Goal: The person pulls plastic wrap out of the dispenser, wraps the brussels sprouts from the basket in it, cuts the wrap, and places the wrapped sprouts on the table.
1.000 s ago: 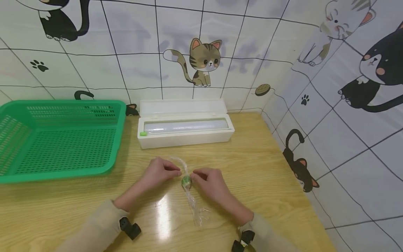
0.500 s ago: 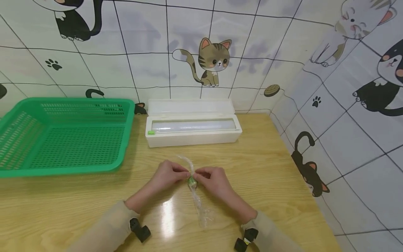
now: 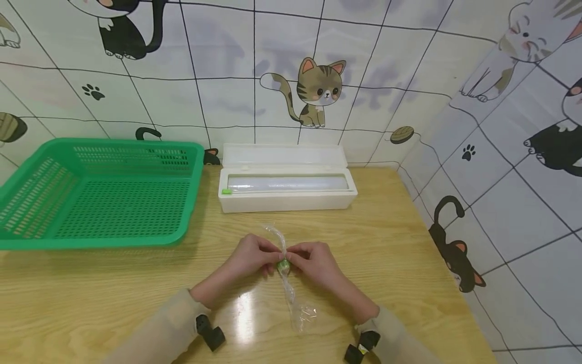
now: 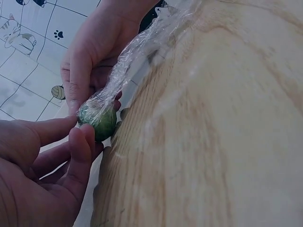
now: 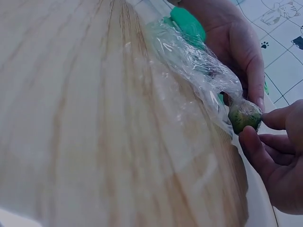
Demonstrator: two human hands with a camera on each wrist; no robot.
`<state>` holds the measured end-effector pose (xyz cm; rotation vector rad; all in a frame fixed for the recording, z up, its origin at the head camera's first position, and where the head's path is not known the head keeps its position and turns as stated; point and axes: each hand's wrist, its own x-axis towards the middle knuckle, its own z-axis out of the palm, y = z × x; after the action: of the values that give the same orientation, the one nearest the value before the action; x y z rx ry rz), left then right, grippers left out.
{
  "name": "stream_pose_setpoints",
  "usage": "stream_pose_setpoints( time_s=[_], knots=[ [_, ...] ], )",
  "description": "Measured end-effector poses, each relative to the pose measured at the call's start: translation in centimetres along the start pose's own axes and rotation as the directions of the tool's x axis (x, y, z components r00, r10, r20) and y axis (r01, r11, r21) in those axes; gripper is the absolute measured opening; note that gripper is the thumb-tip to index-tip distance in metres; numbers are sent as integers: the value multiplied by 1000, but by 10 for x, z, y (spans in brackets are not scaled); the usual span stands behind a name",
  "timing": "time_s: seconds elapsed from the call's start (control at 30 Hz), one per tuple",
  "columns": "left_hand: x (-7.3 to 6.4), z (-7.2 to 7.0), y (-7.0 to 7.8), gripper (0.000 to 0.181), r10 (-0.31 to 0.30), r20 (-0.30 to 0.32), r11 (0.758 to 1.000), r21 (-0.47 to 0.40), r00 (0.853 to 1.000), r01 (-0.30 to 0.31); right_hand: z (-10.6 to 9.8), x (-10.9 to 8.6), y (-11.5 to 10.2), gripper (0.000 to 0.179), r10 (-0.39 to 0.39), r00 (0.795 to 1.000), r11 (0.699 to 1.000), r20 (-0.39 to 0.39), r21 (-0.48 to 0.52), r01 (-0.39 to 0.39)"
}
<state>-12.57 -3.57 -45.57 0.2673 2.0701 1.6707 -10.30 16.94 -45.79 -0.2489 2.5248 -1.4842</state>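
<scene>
A small green, round piece (image 3: 283,266) lies wrapped in clear cling film, between both hands over the table. One twisted tail of film (image 3: 275,235) rises away from it, and a longer, crumpled tail (image 3: 300,313) trails toward the person. My left hand (image 3: 254,255) pinches the film with thumb and forefinger at the far side of the green piece. From the other side my right hand (image 3: 316,263) does the same, its fingertips almost meeting the left ones. In the right wrist view the green ball (image 5: 244,116) shows dark flecks under the film.
Behind the hands stands a white cling film box (image 3: 288,202), lid raised, with a film roll (image 3: 291,183) inside and a green slider (image 3: 226,191) at its left. A green plastic basket (image 3: 123,239) sits at the left. Cat-patterned walls (image 3: 218,101) border the wooden table (image 3: 386,242).
My left hand has moved in to the film beside the right hand, closing the gap between their fingertips. The head view has shifted slightly left, so everything sits further right.
</scene>
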Motion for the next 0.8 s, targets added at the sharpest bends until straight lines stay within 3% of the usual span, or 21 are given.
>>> stream_pose_setpoints(
  time_s=[0.33, 0.57, 0.8],
  knots=[
    [2, 3, -4, 19, -21, 17, 998, -52, 1000, 22, -1, -4, 2, 25, 29, 998, 992, 48, 119, -35],
    [5, 2, -11, 23, -31, 44, 993, -114, 999, 36, -2, -7, -1, 30, 57, 996, 988, 66, 138, -66],
    [6, 2, -13, 26, -20, 66, 983, -183, 998, 32, -1, -4, 2, 23, 25, 1000, 993, 17, 117, -27]
  ],
)
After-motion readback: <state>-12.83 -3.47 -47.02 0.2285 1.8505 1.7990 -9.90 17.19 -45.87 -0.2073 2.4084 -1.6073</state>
